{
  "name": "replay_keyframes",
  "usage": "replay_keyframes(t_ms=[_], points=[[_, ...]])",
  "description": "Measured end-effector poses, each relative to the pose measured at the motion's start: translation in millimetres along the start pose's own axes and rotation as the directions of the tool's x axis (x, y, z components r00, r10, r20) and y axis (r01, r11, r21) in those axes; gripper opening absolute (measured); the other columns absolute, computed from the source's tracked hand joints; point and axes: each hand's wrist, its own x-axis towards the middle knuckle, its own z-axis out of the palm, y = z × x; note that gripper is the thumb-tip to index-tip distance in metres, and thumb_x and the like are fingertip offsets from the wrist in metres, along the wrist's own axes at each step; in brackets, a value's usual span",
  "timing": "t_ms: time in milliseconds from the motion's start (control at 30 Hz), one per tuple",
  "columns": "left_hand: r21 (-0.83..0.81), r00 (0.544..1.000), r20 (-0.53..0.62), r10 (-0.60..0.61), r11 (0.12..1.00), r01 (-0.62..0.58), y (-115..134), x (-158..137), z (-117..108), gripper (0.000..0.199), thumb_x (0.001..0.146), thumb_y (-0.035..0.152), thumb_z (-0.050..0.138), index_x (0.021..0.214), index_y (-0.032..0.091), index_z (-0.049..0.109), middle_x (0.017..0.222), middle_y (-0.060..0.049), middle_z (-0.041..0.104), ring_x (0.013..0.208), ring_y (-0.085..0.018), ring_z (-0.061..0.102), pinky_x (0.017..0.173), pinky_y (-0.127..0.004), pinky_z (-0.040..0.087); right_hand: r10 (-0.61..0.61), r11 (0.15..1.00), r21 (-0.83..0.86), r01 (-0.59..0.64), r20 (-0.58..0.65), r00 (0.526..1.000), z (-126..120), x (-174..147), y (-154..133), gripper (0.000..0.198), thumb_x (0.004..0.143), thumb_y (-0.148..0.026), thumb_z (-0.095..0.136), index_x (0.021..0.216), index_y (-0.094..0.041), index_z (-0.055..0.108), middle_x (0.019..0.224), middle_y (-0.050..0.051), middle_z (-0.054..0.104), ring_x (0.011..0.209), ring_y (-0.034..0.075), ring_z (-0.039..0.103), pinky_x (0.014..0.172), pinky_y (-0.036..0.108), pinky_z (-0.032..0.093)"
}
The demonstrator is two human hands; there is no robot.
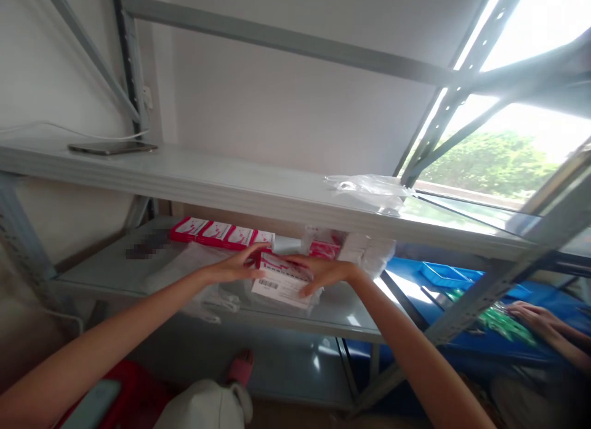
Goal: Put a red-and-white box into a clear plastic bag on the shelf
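Gripping a red-and-white packet from 9 and 3 o'clock, my left hand and right hand held it above the lower shelf.

A grey metal shelf carries a row of red-and-white boxes and clear plastic bags; the upper shelf bears a phone. A crumpled plastic bag lies there too.

A dark phone lay on the upper shelf with a white cable beside it. Crumpled clear plastic sat farther right. Another person's hand rested on green items over a blue surface.
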Motion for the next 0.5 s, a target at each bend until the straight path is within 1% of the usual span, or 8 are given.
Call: replay_keyframes(t_ms=[67, 100, 167, 267, 367, 467, 500], points=[[0.109, 0.990, 0.137, -0.011, 0.994, -0.004, -7.4, 12.2, 5.1, 0.075, 0.073, 0.043, 0.071, 0.138, 0.027, 0.037, 0.141, -0.009, 0.044, 0.127, -0.026, 0.045, 0.104, -0.040, 0.038, 0.062, 0.998, -0.012, -0.062, 0.052, 0.997, -0.6, -5.2, 10.8, 0.104, 0.055, -0.042, 0.084, 0.146, -0.028, 0.034, 0.147, 0.003, 0.041, 0.132, 0.027, 0.040, 0.111, 0.033, 0.033], [0.167, 0.983, 0.182, -0.027, 0.986, -0.003, -10.9, 19.2, 7.5, 0.079, 0.071, 0.043, 0.073, 0.139, 0.024, 0.037, 0.140, -0.011, 0.045, 0.126, -0.026, 0.045, 0.104, -0.039, 0.038, 0.090, 0.996, -0.005, -0.090, 0.071, 0.993, -0.7, -6.4, 16.1, 0.104, 0.054, -0.041, 0.085, 0.145, -0.028, 0.036, 0.145, 0.003, 0.043, 0.130, 0.027, 0.043, 0.109, 0.032, 0.036], [0.279, 0.971, 0.226, -0.073, 0.960, 0.007, -16.9, 33.8, 11.1, 0.086, 0.068, 0.044, 0.075, 0.140, 0.019, 0.035, 0.140, -0.014, 0.045, 0.125, -0.027, 0.046, 0.104, -0.039, 0.039, 0.129, 0.991, 0.021, -0.131, 0.090, 0.988, -1.1, -6.1, 26.1, 0.103, 0.053, -0.037, 0.085, 0.144, -0.027, 0.039, 0.141, 0.004, 0.048, 0.126, 0.026, 0.047, 0.103, 0.028, 0.041], [0.406, 0.965, 0.235, -0.119, 0.914, 0.014, -22.5, 53.1, 11.5, 0.093, 0.064, 0.044, 0.078, 0.142, 0.017, 0.034, 0.143, -0.015, 0.042, 0.129, -0.030, 0.042, 0.106, -0.040, 0.036, 0.158, 0.987, 0.033, -0.160, 0.070, 0.985, -3.8, -0.5, 37.7, 0.101, 0.052, -0.033, 0.086, 0.143, -0.024, 0.042, 0.139, 0.006, 0.050, 0.125, 0.026, 0.048, 0.101, 0.027, 0.042], [0.483, 0.966, 0.218, -0.138, 0.875, 0.016, -25.3, 65.7, 4.7, 0.095, 0.061, 0.044, 0.079, 0.141, 0.018, 0.036, 0.146, -0.014, 0.039, 0.132, -0.031, 0.040, 0.107, -0.041, 0.034, 0.197, 0.980, -0.023, -0.196, 0.044, 0.979, -8.7, 8.3, 43.2, 0.102, 0.051, -0.031, 0.087, 0.142, -0.025, 0.042, 0.142, 0.006, 0.047, 0.128, 0.027, 0.046, 0.103, 0.030, 0.040], [0.518, 0.967, 0.216, -0.134, 0.855, 0.003, -26.8, 71.7, -4.5, 0.091, 0.061, 0.044, 0.079, 0.140, 0.020, 0.039, 0.141, -0.012, 0.047, 0.126, -0.030, 0.047, 0.103, -0.039, 0.040, 0.227, 0.972, -0.076, -0.224, 0.033, 0.973, -13.5, 18.3, 43.2, 0.102, 0.047, -0.028, 0.088, 0.140, -0.029, 0.046, 0.141, 0.004, 0.049, 0.126, 0.028, 0.048, 0.103, 0.032, 0.041], [0.517, 0.966, 0.226, -0.124, 0.856, -0.011, -26.8, 72.6, -7.3, 0.090, 0.061, 0.043, 0.079, 0.139, 0.021, 0.040, 0.138, -0.011, 0.049, 0.124, -0.029, 0.049, 0.101, -0.038, 0.041, 0.226, 0.971, -0.077, -0.225, 0.006, 0.974, -14.9, 21.5, 42.6, 0.101, 0.045, -0.027, 0.089, 0.137, -0.030, 0.049, 0.138, 0.004, 0.052, 0.124, 0.028, 0.050, 0.101, 0.032, 0.043]])
